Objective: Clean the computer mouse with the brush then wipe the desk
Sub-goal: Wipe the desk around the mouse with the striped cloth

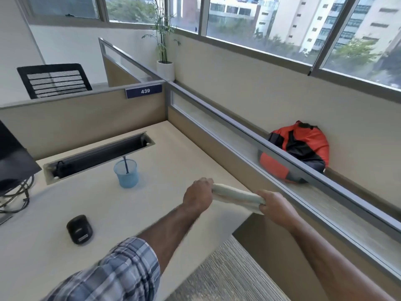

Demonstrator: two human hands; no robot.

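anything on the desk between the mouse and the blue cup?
Nothing. In the head view the desk is bare between the mouse and the blue cup. Both hands hold the cloth off to the right.

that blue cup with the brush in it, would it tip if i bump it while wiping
Probably, yes. The blue cup looks like thin translucent plastic, so likely light. The brush leans on its rim, raising the weight. It narrows downward, so its footing seems small.

Bare desk [134, 213] between mouse [79, 229], cup [126, 173] and right-hand partition [249, 146].
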